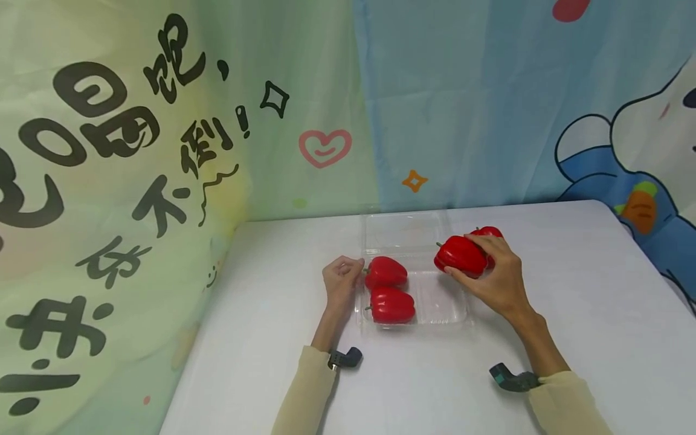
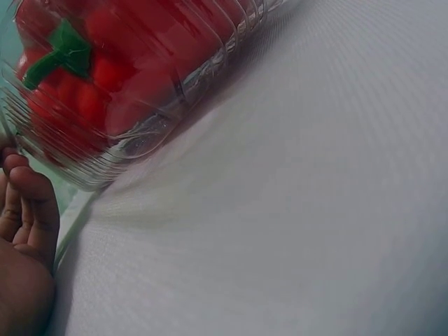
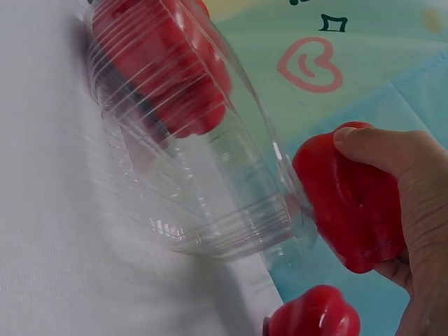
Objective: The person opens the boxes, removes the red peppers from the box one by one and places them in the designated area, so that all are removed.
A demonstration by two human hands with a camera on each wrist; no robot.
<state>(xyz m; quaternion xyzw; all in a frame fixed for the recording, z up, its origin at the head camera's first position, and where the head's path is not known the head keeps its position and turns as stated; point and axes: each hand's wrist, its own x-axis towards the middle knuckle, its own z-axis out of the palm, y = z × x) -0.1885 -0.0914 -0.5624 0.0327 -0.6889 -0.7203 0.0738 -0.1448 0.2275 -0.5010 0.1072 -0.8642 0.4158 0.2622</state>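
A clear plastic clamshell box (image 1: pixel 443 305) lies open on the table, its lid (image 1: pixel 405 232) folded back. Two red bell peppers fill its left half, a rear one (image 1: pixel 386 272) and a front one (image 1: pixel 391 306), stems to the left. My left hand (image 1: pixel 341 279) pinches the box's left rim; in the left wrist view its fingertips (image 2: pixel 31 180) meet the ribbed wall. Above the box's right rear side, my right hand (image 1: pixel 497 275) grips another red bell pepper (image 1: pixel 461 255) between thumb and fingers. Behind that hand a further pepper (image 1: pixel 488 232) is partly hidden.
A white cloth covers the table (image 1: pixel 272 290). Behind it hangs a printed curtain (image 1: pixel 304 72) with a heart and cartoon figure; more curtain with black lettering runs along the left. Each wrist wears a dark strapped camera.
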